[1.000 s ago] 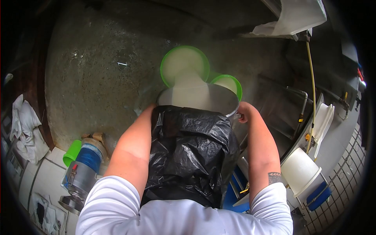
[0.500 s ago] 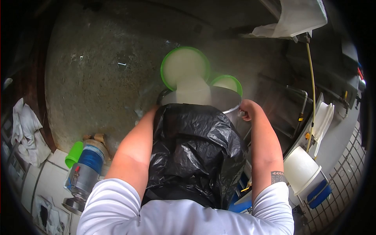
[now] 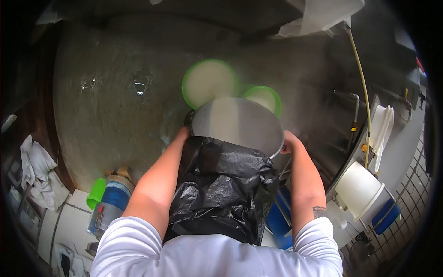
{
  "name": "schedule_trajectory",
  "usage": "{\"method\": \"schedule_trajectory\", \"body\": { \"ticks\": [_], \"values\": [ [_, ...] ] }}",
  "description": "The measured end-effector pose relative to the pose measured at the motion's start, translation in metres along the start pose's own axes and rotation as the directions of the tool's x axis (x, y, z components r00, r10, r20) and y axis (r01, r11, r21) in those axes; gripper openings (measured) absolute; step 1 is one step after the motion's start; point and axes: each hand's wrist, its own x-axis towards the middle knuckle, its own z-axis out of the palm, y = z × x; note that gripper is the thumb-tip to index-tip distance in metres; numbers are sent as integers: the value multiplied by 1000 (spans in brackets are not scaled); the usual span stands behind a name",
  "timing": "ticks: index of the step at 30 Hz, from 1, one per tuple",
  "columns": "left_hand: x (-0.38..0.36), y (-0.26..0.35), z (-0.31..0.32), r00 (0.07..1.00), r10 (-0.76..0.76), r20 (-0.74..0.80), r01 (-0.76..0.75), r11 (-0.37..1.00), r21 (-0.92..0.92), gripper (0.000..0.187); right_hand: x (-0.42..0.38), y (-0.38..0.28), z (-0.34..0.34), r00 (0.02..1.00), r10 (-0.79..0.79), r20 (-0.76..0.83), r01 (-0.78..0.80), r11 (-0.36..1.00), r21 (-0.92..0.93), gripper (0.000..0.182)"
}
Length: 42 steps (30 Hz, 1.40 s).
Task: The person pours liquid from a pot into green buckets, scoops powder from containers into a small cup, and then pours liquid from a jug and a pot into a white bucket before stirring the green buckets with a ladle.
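A large metal pot (image 3: 261, 125) is in front of me, its mouth turned up toward my view. A pale, milky band of liquid runs along its inside to the far rim. My left hand (image 3: 182, 134) grips the left side of the pot, its fingers mostly hidden. At the right side, my right hand (image 3: 289, 141) is closed around the handle by the rim. Just past the far rim is a green-rimmed bucket (image 3: 208, 82) full of pale liquid. A smaller-looking green-rimmed bucket (image 3: 264, 97) with similar liquid stands to its right, partly behind the pot.
Black plastic (image 3: 219, 184) covers my front. Steam hangs over the wet concrete floor (image 3: 115, 120). To the right are a white bucket (image 3: 357, 189), a yellowish hose (image 3: 363, 78) and pipes. A blue container (image 3: 117, 194) and a green bucket (image 3: 96, 193) stand at lower left.
The broad pale stream over the pot's far rim has shrunk to a narrow band. More of the pot's inside shows now. Both hands stay on the pot.
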Motion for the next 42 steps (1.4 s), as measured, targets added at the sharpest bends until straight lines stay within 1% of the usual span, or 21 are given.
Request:
{"method": "schedule_trajectory", "body": {
  "ticks": [1,2,6,10,11,12,13,14,18,19,21,22,23,25,26,30,33,35,37,39,42],
  "values": [
    [-8,15,-10,989,-135,63,140,988,-66,31,-1,7,0,1000,0,1,0,1000,10,26],
    [-5,17,-9,984,-160,76,165,984,-68,32,-1,14,0,1000,-4,-15,4,1000,20,27],
    [34,30,2,987,59,148,-77,990,119,34,-2,41,-4,999,7,-34,-6,1000,27,28],
    [79,31,23,913,297,279,-393,824,408,36,1,68,-21,999,23,-39,-18,993,114,28],
    [72,48,15,911,294,288,-396,816,422,36,17,78,-30,997,60,-50,-50,984,171,29],
    [49,79,3,933,211,291,-277,938,208,37,29,90,-37,993,107,-54,-92,969,227,31],
    [32,101,-6,942,128,310,-129,991,-16,39,33,94,-45,991,135,-18,-129,973,190,35],
    [22,119,-8,942,75,327,-35,991,-126,39,27,91,-48,987,153,-51,-144,978,154,32],
    [-1,150,7,910,-16,414,132,958,-254,39,24,95,-71,974,204,-100,-198,978,69,20],
    [-7,154,11,901,-33,432,163,950,-267,39,24,97,-74,974,210,-89,-203,976,78,20],
    [-17,157,23,887,-57,459,208,936,-285,39,8,87,-75,939,231,-256,-227,973,44,15],
    [-21,158,27,880,-67,470,227,929,-292,39,0,81,-77,940,234,-250,-249,968,-28,18],
    [-27,157,33,873,-76,482,244,923,-297,39,-1,77,-79,941,237,-243,-250,968,-23,18],
    [-38,158,45,863,-90,498,270,914,-303,39,-4,77,-87,932,242,-270,-282,952,-120,20],
    [-43,159,51,858,-96,504,280,911,-304,39,-50,51,-76,912,226,-341,-302,935,-189,24],
    [-55,166,64,845,-123,521,317,899,-302,40,-44,52,-92,933,146,-330,-239,935,-261,26],
    [-57,171,63,839,-144,524,333,898,-287,40,-47,41,-101,947,145,-287,-227,934,-275,25],
    [-58,173,60,837,-154,525,341,897,-281,40,-38,40,-110,953,125,-276,-191,955,-227,21],
    [-59,172,58,837,-167,521,351,894,-278,40,-12,48,-120,960,33,-279,-55,996,-72,16],
    [-61,170,53,835,-184,518,364,891,-270,40,-29,44,-112,959,-6,-283,-2,1000,-29,18],
    [-62,170,44,834,-206,512,381,886,-264,40,-23,60,-109,981,-69,-184,97,985,146,11]
  ]
}}
